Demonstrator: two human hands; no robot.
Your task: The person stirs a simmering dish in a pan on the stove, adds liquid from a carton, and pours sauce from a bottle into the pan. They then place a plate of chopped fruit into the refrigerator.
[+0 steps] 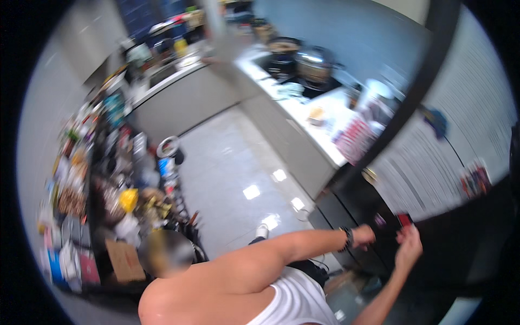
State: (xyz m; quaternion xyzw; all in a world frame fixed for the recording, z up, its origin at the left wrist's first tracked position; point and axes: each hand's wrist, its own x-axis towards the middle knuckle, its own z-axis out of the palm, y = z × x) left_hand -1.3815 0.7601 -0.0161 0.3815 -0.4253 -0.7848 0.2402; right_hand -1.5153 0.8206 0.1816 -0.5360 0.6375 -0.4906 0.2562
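My left hand (pixel 362 237), with a dark band round its wrist, is beside the front of a black cabinet or appliance (pixel 357 199). Its fingers look partly curled, and blur hides whether anything is in them. To its right, my right hand (pixel 409 245) is raised and pinches a small red and black object (pixel 404 219) between its fingers. Just behind that object, a white ribbed surface (pixel 410 170) stands above the black front. A small purplish mark or item (pixel 380 219) shows on the black front between the two hands.
A counter (pixel 280 97) bears a steel pot (pixel 315 63), a small tub (pixel 316 115) and a red-and-white bag (pixel 352 138). A crowded shelf (pixel 95 170) lines the left wall, with a cardboard piece (pixel 125 260). A dark post (pixel 410 95) crosses the right. Grey tiles (pixel 219 162) cover the floor.
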